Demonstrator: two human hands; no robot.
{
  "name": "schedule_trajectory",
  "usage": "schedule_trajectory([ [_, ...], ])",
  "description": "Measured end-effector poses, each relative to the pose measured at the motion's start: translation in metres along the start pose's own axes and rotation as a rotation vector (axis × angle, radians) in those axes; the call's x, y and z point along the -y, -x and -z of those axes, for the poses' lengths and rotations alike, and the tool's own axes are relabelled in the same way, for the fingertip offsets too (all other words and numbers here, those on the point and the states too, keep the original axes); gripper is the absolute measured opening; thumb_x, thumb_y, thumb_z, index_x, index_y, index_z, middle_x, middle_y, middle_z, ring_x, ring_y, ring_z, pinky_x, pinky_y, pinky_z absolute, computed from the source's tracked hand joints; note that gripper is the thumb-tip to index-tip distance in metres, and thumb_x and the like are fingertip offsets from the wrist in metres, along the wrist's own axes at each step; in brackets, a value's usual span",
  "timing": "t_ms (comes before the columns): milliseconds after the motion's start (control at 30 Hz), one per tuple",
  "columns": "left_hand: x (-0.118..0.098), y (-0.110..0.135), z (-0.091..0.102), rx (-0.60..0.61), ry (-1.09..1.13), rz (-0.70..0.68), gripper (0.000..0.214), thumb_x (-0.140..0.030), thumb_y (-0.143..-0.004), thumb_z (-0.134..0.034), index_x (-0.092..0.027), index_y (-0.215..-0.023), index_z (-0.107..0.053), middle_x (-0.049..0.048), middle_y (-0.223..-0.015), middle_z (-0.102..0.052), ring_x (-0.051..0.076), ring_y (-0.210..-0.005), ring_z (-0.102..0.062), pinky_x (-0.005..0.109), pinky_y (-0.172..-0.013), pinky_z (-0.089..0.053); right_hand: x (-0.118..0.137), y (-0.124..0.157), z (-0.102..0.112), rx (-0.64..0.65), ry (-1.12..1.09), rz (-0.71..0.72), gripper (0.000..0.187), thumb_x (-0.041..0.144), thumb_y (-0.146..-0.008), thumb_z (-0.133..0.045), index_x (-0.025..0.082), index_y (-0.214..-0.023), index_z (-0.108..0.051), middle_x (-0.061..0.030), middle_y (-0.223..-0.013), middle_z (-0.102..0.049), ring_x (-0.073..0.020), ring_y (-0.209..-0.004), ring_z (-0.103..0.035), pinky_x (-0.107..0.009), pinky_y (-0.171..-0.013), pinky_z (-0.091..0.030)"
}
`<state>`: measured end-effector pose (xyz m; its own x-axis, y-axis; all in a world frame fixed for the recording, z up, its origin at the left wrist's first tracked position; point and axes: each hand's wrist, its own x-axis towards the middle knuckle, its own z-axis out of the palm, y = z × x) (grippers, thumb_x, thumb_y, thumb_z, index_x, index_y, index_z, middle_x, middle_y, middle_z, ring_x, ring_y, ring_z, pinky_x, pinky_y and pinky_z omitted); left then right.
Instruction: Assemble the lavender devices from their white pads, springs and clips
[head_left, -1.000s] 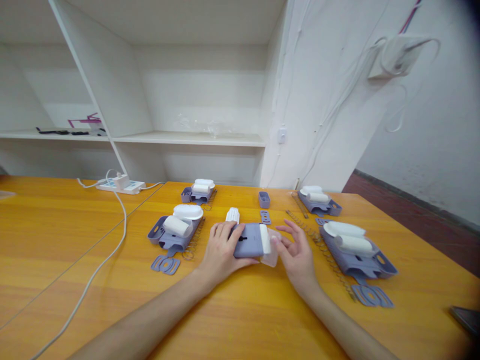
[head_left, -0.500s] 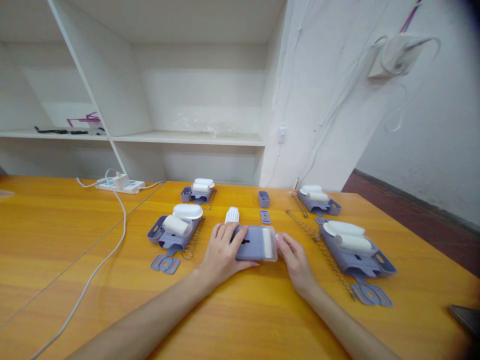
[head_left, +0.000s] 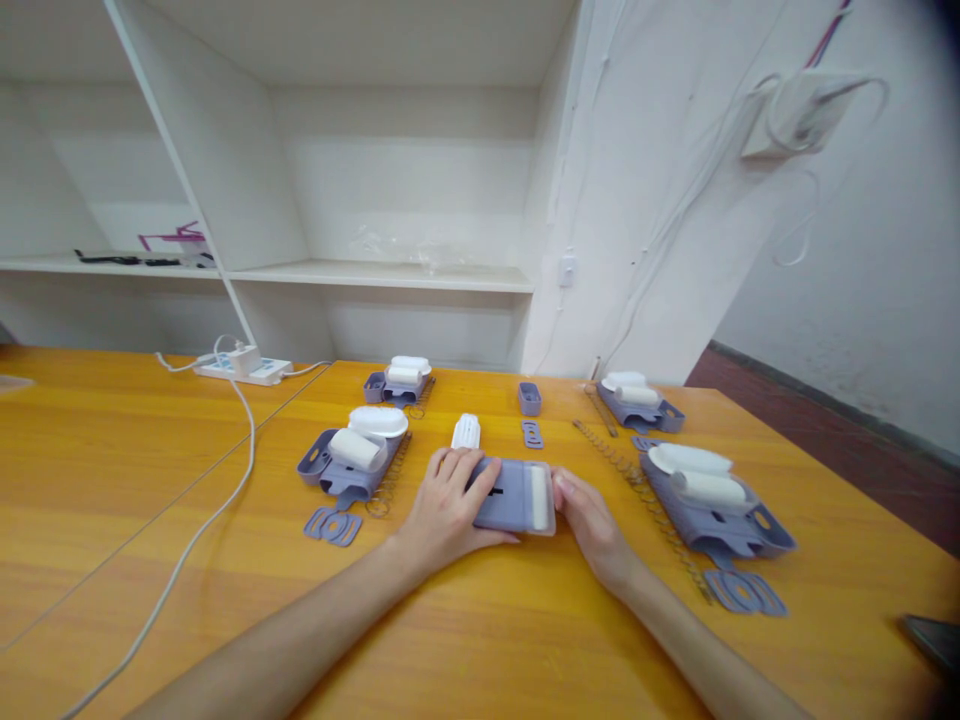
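Observation:
In the head view, a grey-purple plastic case (head_left: 510,497) sits just above or on the table in front of me. Its right end is translucent, with a white strip or roll showing inside, and a small dark slot is on its face. My left hand (head_left: 448,503) wraps round the case's left part, fingers on top and thumb below. At the right end, my right hand (head_left: 592,520) has its fingers pinched close against the case; anything between them is hidden. Just behind my left hand lies a white ribbed part (head_left: 466,432).
Similar grey-purple housings with white rolls and lids stand left (head_left: 352,465) and right (head_left: 716,500), with smaller-looking sets behind. Coil springs (head_left: 637,480) and flat grey rings (head_left: 332,526) lie beside them. A grey cup (head_left: 529,398) stands at the back. A white cable (head_left: 187,550) crosses the left.
The case has shifted slightly down in view and its right end now dips a little. My left hand keeps its hold. The right fingers have turned slightly at the case's end.

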<state>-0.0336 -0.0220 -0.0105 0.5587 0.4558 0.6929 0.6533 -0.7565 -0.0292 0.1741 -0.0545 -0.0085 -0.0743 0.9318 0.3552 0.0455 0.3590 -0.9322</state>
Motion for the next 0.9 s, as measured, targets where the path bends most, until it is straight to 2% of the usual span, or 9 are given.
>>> schedule_trajectory([
  [100, -0.001, 0.0, 0.001, 0.01, 0.009, -0.016, 0.076, -0.068, -0.067, -0.055, -0.015, -0.122, -0.049, 0.0169, -0.113, -0.054, 0.031, -0.103, -0.049, 0.048, -0.09, -0.037, 0.002, 0.0, 0.002, 0.073, -0.034, -0.03, 0.034, 0.045, -0.087, -0.041, 0.021, -0.063, -0.041, 0.0001, -0.069, -0.047, -0.016, -0.069, -0.044, -0.029, -0.068, -0.04],
  [200, 0.0, -0.001, 0.0, 0.002, 0.001, 0.033, 0.077, -0.067, -0.067, -0.057, -0.015, -0.123, -0.048, 0.0173, -0.114, -0.054, 0.031, -0.104, -0.049, 0.048, -0.089, -0.037, 0.004, -0.001, 0.003, 0.088, -0.032, -0.071, 0.034, 0.049, -0.085, -0.04, 0.021, -0.067, -0.044, 0.0003, -0.071, -0.048, -0.0161, -0.07, -0.045, -0.028, -0.069, -0.041],
  [300, 0.0, -0.002, -0.001, -0.002, -0.002, 0.067, 0.078, -0.065, -0.066, -0.058, -0.015, -0.124, -0.046, 0.0175, -0.117, -0.053, 0.032, -0.106, -0.048, 0.049, -0.091, -0.037, 0.003, -0.002, 0.0, 0.056, -0.042, -0.1, 0.029, 0.049, -0.08, -0.052, 0.022, -0.074, -0.044, 0.0016, -0.071, -0.047, -0.0151, -0.069, -0.047, -0.026, -0.064, -0.042],
  [400, -0.002, -0.002, -0.001, 0.021, 0.016, 0.061, 0.076, -0.065, -0.067, -0.058, -0.015, -0.124, -0.047, 0.0169, -0.118, -0.052, 0.031, -0.107, -0.048, 0.048, -0.092, -0.036, 0.001, -0.002, -0.005, 0.02, -0.136, -0.135, 0.032, 0.043, -0.073, -0.064, 0.023, -0.08, -0.04, 0.0027, -0.073, -0.051, -0.0145, -0.066, -0.051, -0.025, -0.059, -0.043],
  [600, -0.006, -0.003, 0.0, 0.092, 0.081, 0.106, 0.075, -0.062, -0.068, -0.059, -0.016, -0.125, -0.044, 0.0157, -0.117, -0.052, 0.031, -0.107, -0.049, 0.048, -0.092, -0.038, -0.001, -0.003, -0.008, -0.03, -0.248, -0.206, 0.04, 0.04, -0.071, -0.067, 0.025, -0.097, -0.041, -0.0018, -0.084, -0.064, -0.0189, -0.071, -0.062, -0.031, -0.064, -0.048],
  [767, -0.009, -0.004, 0.001, 0.107, 0.102, 0.123, 0.065, -0.052, -0.072, -0.061, -0.018, -0.125, -0.044, 0.0157, -0.123, -0.049, 0.031, -0.112, -0.047, 0.048, -0.093, -0.038, -0.01, -0.005, -0.006, -0.159, -0.14, -0.173, 0.049, 0.041, -0.075, -0.063, 0.023, -0.115, -0.042, -0.0066, -0.096, -0.065, -0.0234, -0.085, -0.063, -0.037, -0.073, -0.05],
  [900, -0.009, -0.004, 0.0, 0.108, 0.121, 0.171, 0.061, -0.048, -0.074, -0.061, -0.019, -0.124, -0.043, 0.0152, -0.127, -0.046, 0.03, -0.115, -0.045, 0.048, -0.096, -0.038, -0.018, -0.007, -0.004, -0.333, -0.03, -0.15, 0.048, 0.043, -0.075, -0.062, 0.021, -0.114, -0.046, -0.0084, -0.099, -0.064, -0.0247, -0.092, -0.062, -0.037, -0.076, -0.05],
])
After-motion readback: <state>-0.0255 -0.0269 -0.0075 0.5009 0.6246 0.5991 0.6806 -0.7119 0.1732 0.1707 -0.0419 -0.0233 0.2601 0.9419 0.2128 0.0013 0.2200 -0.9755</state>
